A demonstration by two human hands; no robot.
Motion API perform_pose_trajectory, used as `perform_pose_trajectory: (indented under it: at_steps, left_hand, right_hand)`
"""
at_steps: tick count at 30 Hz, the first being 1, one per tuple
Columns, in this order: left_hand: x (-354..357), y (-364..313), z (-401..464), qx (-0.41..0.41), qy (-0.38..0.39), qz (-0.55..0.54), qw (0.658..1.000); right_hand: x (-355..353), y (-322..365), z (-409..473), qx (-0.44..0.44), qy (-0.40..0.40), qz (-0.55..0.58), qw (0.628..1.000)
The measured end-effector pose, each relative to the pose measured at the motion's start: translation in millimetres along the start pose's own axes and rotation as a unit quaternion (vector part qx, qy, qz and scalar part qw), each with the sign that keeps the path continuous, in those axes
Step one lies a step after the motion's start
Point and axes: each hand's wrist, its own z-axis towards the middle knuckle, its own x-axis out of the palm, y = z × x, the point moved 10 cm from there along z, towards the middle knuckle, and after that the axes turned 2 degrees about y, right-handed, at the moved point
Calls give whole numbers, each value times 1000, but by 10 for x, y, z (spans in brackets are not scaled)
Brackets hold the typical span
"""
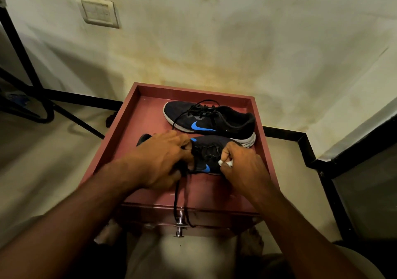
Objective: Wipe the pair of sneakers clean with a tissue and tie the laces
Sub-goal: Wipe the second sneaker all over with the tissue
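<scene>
On the red tray (120, 149), the left hand (163, 158) grips the near sneaker (207, 154) at its opening; the right hand (242, 164) pinches a white tissue (225, 162) against its side. The far sneaker (214, 118) lies untied behind.

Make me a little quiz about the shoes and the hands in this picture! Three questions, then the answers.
1. True or false: the far sneaker has its laces tied in a bow.
2. Which hand pinches the white tissue? A) left hand B) right hand
3. Fill in: a loose lace of the near sneaker hangs over the front edge of the red ____.

Key
1. False: they lie loose.
2. B; the left hand holds the near sneaker.
3. Table.
</scene>
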Motion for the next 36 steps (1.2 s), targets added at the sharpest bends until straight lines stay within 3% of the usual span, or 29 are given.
perform_pose_trajectory:
  at_steps: [2,5,9,12,14,16,17,19,22,25,28,30,31,33,34,36]
  left_hand:
    - [153,112,-76,-25,62,78,995]
    - [138,64,-40,-38,25,149,988]
    - [28,-28,93,3,-32,129,991]
    - [-130,16,94,29,-121,-15,992]
    - [-327,235,17,-23,-218,-214,952]
    - [-442,671,-118,-135,-316,-367,864]
    - [-444,919,-206,-203,-345,-389,830]
    - [-440,1282,-381,-314,-355,-349,809]
    - [-295,1538,-435,-388,-271,-214,855]
    - [-96,1575,-388,-406,-209,-214,863]
    - [-380,1418,-456,-363,-295,-150,871]
    - [-608,1136,-492,-269,-354,-112,889]
    - [-630,971,-452,-220,-333,-129,908]
    - [-437,679,-283,-146,-198,-123,961]
    - [-255,550,-185,-116,-108,-58,986]
    - [44,488,-75,-101,19,88,991]
  right_hand:
    - [5,8,2,0,-1,1,1000]
    - [34,10,19,10,10,-2,1000]
    - [34,10,26,11,9,-5,1000]
    - [19,-3,4,10,6,1,1000]
    - [15,-3,0,9,6,1,1000]
    - [22,-8,8,14,8,5,1000]
    - [26,-8,15,15,9,6,1000]
    - [32,-4,15,14,11,0,1000]
    - [34,8,11,10,10,-10,1000]
    - [33,17,16,8,13,-14,1000]
    - [27,15,13,10,10,-16,1000]
    - [3,11,-5,6,-6,-6,1000]
    - [-5,2,-12,4,-14,-3,1000]
    - [-16,-15,-11,-1,-30,5,1000]
    - [-26,-19,-8,-5,-41,13,999]
    - [-61,-41,5,0,-67,40,997]
